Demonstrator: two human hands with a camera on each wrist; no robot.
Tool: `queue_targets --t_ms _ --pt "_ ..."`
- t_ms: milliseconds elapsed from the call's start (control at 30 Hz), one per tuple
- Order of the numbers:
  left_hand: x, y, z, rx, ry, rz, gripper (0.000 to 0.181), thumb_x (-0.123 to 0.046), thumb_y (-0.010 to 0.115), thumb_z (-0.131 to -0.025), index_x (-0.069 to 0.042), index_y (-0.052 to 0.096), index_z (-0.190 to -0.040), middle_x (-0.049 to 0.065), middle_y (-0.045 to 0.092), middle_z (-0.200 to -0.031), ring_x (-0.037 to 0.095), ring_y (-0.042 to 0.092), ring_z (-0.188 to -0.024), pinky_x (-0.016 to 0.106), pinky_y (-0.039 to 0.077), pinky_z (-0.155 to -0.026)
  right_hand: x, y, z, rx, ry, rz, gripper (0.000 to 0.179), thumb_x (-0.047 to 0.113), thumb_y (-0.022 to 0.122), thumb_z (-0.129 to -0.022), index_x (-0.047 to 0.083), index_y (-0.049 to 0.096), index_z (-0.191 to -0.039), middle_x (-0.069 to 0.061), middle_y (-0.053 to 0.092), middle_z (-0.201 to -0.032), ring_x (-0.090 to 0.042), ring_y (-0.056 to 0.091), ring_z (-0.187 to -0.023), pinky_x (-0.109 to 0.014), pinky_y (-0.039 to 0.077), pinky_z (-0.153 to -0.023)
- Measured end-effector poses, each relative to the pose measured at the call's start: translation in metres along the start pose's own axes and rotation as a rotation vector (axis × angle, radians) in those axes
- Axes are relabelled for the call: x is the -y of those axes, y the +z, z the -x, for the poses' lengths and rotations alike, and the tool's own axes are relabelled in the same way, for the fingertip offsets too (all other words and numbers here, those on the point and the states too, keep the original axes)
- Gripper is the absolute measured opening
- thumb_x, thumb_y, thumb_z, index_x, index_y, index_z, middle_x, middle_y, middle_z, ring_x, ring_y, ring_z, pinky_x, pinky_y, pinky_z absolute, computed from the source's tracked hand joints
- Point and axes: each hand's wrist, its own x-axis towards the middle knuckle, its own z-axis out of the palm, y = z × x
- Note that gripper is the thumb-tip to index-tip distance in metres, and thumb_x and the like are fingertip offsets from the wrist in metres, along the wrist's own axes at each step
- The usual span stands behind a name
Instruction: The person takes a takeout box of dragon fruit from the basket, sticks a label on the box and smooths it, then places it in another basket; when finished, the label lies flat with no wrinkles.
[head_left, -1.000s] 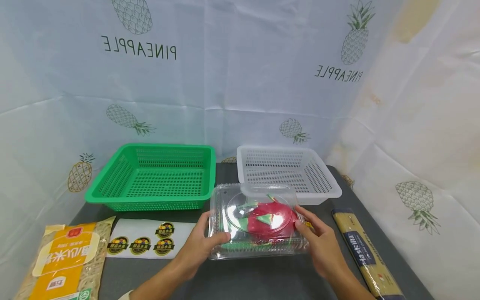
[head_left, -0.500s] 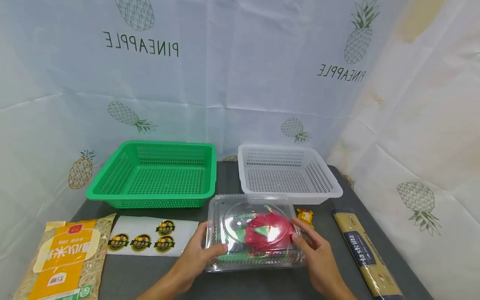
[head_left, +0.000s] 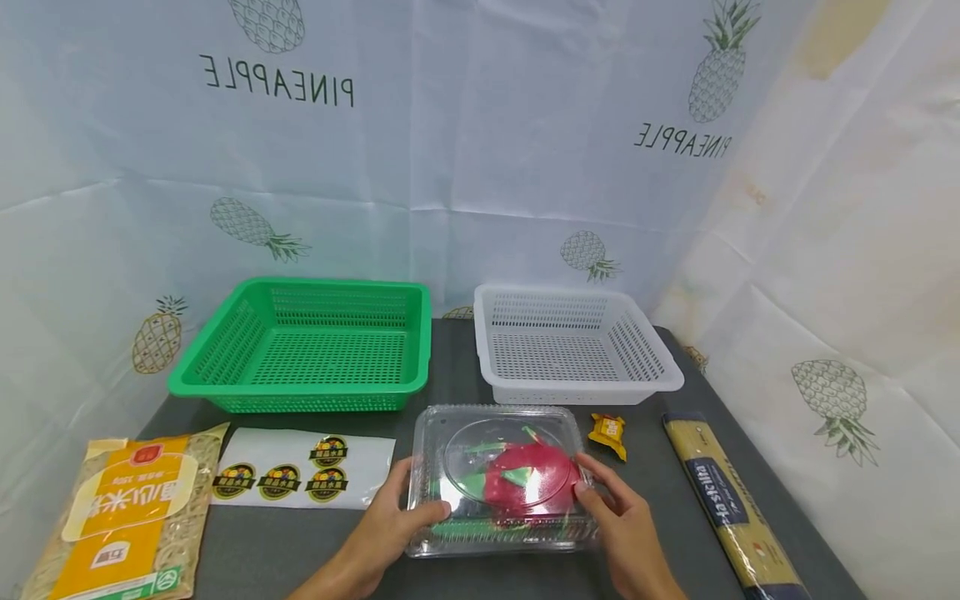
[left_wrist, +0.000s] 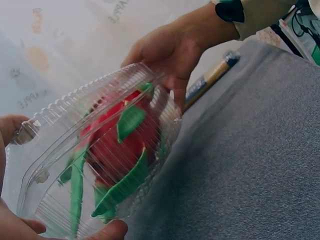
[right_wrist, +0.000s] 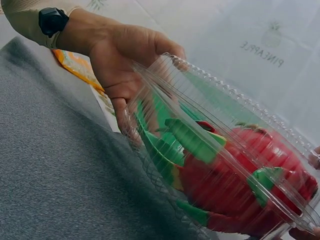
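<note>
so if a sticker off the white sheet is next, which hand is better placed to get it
Probably the left hand: it grips the side of the clear container nearest the white sheet. The right hand holds the opposite side and would likely have to reach across.

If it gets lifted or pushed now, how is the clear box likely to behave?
The clear box probably flexes if squeezed, since its ribbed plastic looks thin. Its glossy surface suggests it could be somewhat slippery. The red fruit inside sits toward the person's right, so that end may be heavier and dip when lifted.
</note>
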Motion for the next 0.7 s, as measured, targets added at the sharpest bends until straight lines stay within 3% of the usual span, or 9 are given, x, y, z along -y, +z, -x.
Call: queue_targets --t_ms 367,700 --pt "0.01 -0.003 -0.001 -0.016 -0.014 -0.042 0.07 -0.016 0.071 -0.083 -0.001 0.034 -0.141 0.015 0.05 -0.122 0.024 0.056 -0.098 0.037 0.043 -0.083 -0.01 0.004 0.001 -0.015 0.014 -0.005 0.052 0.022 0.067 -0.092 0.011 0.052 -0.141 -0.012 0.039 -0.14 -0.028 0.053 -0.103 -0.033 0.048 -0.081" --pt "0.014 -0.006 -0.002 -0.008 -0.026 -0.051 0.071 -0.017 0.071 -0.083 -0.001 0.033 -0.141 0.017 0.051 -0.118 0.024 0.057 -0.095 0.037 0.045 -0.081 -0.015 0.008 0.001 -0.022 0.006 -0.016 0.049 0.018 0.067 -0.092 0.009 0.054 -0.139 -0.013 0.041 -0.137 -0.028 0.055 -0.101 -0.034 0.049 -0.08"
